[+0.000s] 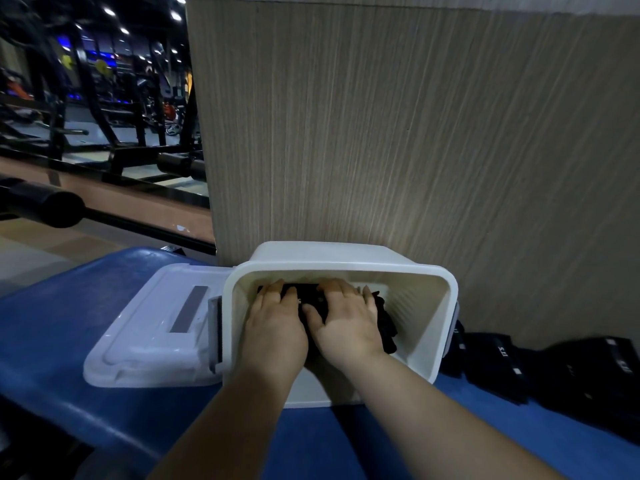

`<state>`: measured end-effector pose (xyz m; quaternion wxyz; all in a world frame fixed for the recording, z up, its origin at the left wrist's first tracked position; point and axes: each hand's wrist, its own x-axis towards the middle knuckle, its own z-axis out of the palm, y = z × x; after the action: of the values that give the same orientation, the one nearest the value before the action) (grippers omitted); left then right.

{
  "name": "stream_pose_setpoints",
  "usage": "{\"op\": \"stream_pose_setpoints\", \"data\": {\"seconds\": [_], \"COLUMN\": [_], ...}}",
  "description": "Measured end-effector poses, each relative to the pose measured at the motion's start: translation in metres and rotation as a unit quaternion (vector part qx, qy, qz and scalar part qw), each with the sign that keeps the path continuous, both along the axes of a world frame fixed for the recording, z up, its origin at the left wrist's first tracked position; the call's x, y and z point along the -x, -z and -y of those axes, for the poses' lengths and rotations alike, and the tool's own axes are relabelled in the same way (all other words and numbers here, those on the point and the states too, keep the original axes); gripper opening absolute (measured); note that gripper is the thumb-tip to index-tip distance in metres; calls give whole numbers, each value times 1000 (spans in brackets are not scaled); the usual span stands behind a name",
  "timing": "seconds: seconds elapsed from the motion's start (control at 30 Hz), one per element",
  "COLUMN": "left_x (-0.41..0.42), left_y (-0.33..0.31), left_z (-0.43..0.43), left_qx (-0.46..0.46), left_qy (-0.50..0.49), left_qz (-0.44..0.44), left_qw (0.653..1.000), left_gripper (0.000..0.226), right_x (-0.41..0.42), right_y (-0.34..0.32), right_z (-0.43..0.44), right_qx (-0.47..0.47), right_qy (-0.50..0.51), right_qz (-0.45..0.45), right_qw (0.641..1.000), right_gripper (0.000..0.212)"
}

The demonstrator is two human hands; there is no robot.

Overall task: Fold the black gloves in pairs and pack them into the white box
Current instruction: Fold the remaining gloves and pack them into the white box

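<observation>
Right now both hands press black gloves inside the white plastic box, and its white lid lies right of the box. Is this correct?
Not quite: the head view shows the flat white plastic lid lying left of the white plastic box, on the blue padded bench. The rest holds: left hand and right hand press the black fabric gloves inside it.

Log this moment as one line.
left hand, right hand: pressing black gloves down in white box | lid: off, left of box | spare gloves: right of box

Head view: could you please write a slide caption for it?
The left hand and right hand press black gloves flat inside the white box; loose gloves lie outside.
</observation>
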<state>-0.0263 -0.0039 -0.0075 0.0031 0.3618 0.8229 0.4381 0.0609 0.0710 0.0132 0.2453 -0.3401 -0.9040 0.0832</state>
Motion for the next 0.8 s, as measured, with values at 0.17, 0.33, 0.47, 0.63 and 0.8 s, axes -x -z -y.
{"op": "stream_pose_setpoints", "data": {"seconds": [0.17, 0.33, 0.47, 0.63, 0.8], "left_x": [6, 3, 3, 1, -4], "left_y": [4, -2, 0, 2, 1], "left_z": [0, 3, 5, 6, 8], "left_qx": [0, 37, 26, 44, 66], "left_qy": [5, 4, 7, 7, -1], "left_qz": [-16, -43, -63, -94, -111], "left_qw": [1000, 998, 998, 995, 992], "left_gripper": [43, 48, 40, 41, 44], "right_x": [-2, -4, -3, -5, -7], "right_y": [1, 7, 14, 16, 15], "right_z": [0, -1, -2, -1, 0], "right_qx": [6, -7, -39, -58, -63], "right_qy": [-20, -34, -47, -42, -39], "right_qz": [29, 55, 61, 51, 55], "right_qw": [999, 998, 996, 996, 996], "right_gripper": [44, 52, 82, 80, 79]}}
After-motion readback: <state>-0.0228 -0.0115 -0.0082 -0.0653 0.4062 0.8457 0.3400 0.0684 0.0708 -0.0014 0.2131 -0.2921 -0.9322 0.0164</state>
